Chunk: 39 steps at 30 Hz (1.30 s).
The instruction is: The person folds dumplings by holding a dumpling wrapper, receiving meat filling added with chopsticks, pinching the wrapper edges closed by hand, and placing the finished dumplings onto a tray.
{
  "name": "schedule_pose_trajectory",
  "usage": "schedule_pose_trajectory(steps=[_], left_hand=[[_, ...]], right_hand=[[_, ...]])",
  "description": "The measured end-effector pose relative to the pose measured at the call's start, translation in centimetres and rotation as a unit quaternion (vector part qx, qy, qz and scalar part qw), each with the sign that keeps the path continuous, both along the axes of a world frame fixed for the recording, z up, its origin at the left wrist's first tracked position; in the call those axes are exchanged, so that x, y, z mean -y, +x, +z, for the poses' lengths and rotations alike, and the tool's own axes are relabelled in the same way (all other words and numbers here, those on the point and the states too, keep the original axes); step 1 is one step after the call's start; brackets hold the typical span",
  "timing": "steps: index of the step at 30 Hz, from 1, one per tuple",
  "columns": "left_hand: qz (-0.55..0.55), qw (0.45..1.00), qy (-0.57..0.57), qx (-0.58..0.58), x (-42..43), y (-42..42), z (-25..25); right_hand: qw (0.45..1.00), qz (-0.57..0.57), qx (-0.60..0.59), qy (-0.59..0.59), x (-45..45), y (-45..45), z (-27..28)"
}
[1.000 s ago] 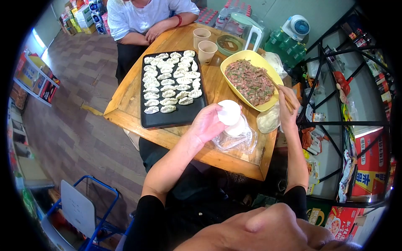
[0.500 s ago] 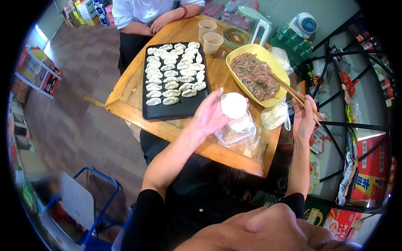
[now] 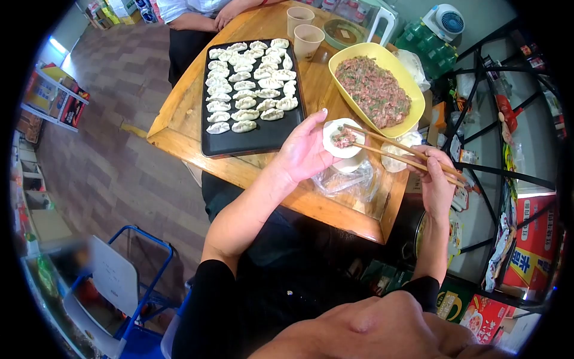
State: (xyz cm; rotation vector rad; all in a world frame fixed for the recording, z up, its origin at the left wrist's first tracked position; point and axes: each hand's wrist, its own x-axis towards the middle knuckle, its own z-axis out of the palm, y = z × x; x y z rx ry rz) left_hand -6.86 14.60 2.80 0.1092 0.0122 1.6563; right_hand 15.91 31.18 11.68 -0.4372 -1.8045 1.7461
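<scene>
On my left hand (image 3: 306, 148) lies a round white dumpling wrapper (image 3: 342, 151), held at its edge by the fingers. A small lump of meat filling (image 3: 342, 137) rests on the wrapper. My right hand (image 3: 437, 179) grips a pair of wooden chopsticks (image 3: 399, 154), whose tips touch the filling. Beyond them, a yellow bowl (image 3: 417, 100) holds minced meat with green bits (image 3: 376, 90). Below the left hand, more wrappers (image 3: 348, 164) sit on a clear plastic bag (image 3: 353, 184). To the left, a black tray (image 3: 263, 139) carries rows of folded dumplings (image 3: 244, 103).
Two paper cups (image 3: 308, 40) and a round container (image 3: 344, 33) stand at the back of the wooden table (image 3: 179, 128). Another person's forearms (image 3: 230, 15) rest at the far edge. A blue-framed chair (image 3: 116, 275) is lower left; shelves with packages line the right.
The chopsticks have moved from the bowl to the wrapper in my left hand, and filling now lies on it. My view has shifted slightly.
</scene>
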Motion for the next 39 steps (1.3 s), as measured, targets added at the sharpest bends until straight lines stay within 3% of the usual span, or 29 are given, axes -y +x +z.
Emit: schedule_pose_trajectory(steps=[7,22,31,39], left_hand=[[-0.008,0.999,0.004,0.035,0.1,0.1,0.1],[0.026,0.998,-0.008,-0.06,0.1,0.3,0.0],[0.008,0.999,0.027,-0.044,0.1,0.1,0.1],[0.031,0.998,-0.023,-0.059,0.1,0.4,0.0]], right_hand=[[0.999,-0.023,0.016,-0.018,-0.9,0.0,0.5],[0.998,-0.051,0.01,-0.037,-1.2,0.6,1.0],[0.996,-0.072,-0.047,0.017,-1.0,0.9,1.6],[0.988,0.003,0.03,0.15,0.0,0.6,1.2]])
